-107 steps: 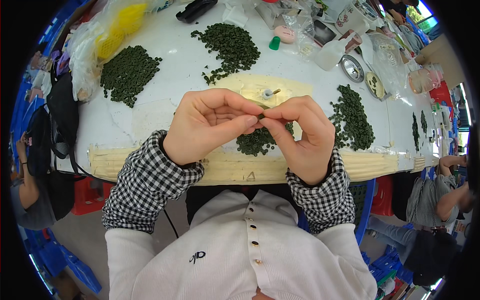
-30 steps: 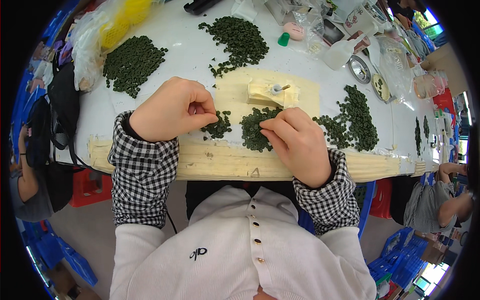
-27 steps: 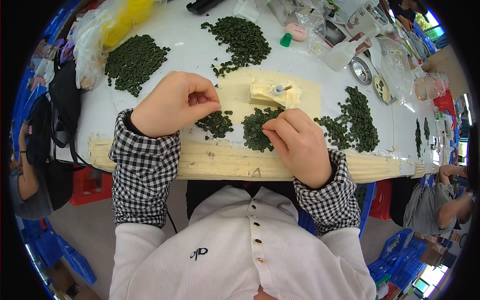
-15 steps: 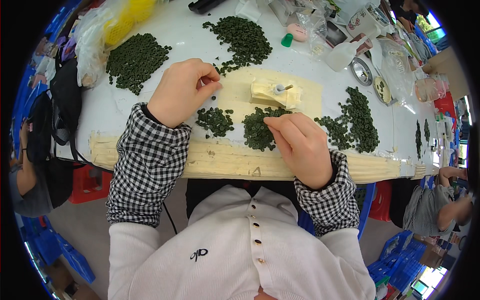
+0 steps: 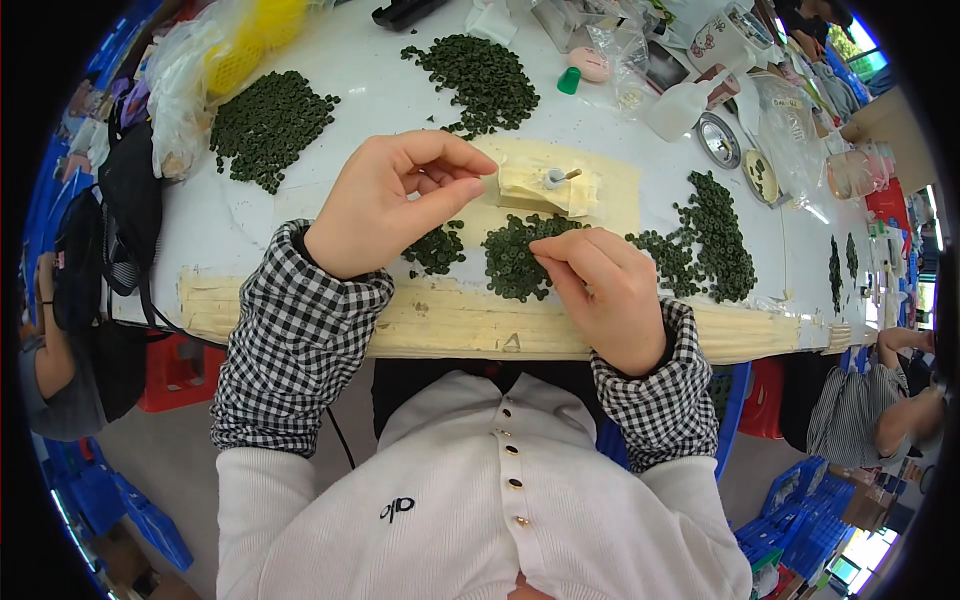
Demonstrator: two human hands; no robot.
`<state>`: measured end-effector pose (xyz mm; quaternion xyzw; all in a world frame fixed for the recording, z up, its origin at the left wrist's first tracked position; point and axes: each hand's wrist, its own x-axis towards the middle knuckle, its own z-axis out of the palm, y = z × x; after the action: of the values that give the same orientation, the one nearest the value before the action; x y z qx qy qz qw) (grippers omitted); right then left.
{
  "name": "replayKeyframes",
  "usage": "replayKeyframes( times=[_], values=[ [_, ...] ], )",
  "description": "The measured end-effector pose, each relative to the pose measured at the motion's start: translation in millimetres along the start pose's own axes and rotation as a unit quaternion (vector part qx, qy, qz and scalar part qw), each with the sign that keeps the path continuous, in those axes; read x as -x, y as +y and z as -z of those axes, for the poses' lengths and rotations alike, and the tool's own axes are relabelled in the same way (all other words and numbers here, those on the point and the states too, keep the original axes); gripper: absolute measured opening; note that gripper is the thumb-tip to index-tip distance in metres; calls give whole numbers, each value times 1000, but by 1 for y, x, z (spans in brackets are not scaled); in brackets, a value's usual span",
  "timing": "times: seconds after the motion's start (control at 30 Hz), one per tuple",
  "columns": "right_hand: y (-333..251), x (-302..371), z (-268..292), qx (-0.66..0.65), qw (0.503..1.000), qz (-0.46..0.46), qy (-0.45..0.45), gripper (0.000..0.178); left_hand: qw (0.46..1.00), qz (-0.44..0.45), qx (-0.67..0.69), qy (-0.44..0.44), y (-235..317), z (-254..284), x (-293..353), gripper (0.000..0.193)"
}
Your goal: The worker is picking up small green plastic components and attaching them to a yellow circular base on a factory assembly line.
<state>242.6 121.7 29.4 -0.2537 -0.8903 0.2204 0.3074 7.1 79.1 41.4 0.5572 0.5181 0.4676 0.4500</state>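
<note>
My left hand [image 5: 385,200] hovers left of a small tape-covered block [image 5: 518,187]. Its thumb and forefinger reach toward the block with a narrow gap between their tips, and I see nothing in that gap. A short grey peg with a thin brown pin [image 5: 562,177] stands up from the block. My right hand [image 5: 608,290] is closed in a pinch at the right edge of a pile of small dark green ring-like pieces [image 5: 512,258]; whatever is between its fingertips is hidden. Partly behind my left hand lies a smaller pile of green pieces [image 5: 438,250].
More dark green heaps lie at the far left [image 5: 268,128], at the back [image 5: 482,85] and on the right [image 5: 720,240]. Plastic bags [image 5: 180,110], a white bottle [image 5: 680,108] and round metal tins [image 5: 718,140] crowd the back. Yellowish tape [image 5: 460,320] covers the front edge.
My left hand has moved right, toward the block, and its thumb and forefinger now stretch further out. My right hand stays at the middle pile, almost unmoved.
</note>
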Motion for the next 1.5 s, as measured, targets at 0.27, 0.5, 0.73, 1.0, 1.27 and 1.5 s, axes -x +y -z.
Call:
replayKeyframes(
  times=[0.27, 0.5, 0.73, 1.0, 1.27, 1.5],
  values=[
    [-8, 0, 10, -292, 937, -191, -3, 11, 982, 58, 160, -83, 4, -7, 3, 18],
    [-7, -3, 14, -475, 845, -243, -17, 15, 966, 58, 226, -110, 5, -17, 6, 15],
    [-8, -4, 8, -495, 836, -236, 4, 15, 959, 70, 253, -109, 7, -17, 8, 14],
    [-10, -4, 8, -450, 864, -224, 18, 14, 953, 87, 269, -108, 7, -19, 8, 15],
    [-14, -6, 5, -375, 906, -184, 61, 11, 951, 81, 282, -101, 7, -20, 8, 15],
    [-15, -14, -2, -254, 957, -74, 120, 13, 954, 89, 266, -104, 7, -20, 8, 14]
  ],
)
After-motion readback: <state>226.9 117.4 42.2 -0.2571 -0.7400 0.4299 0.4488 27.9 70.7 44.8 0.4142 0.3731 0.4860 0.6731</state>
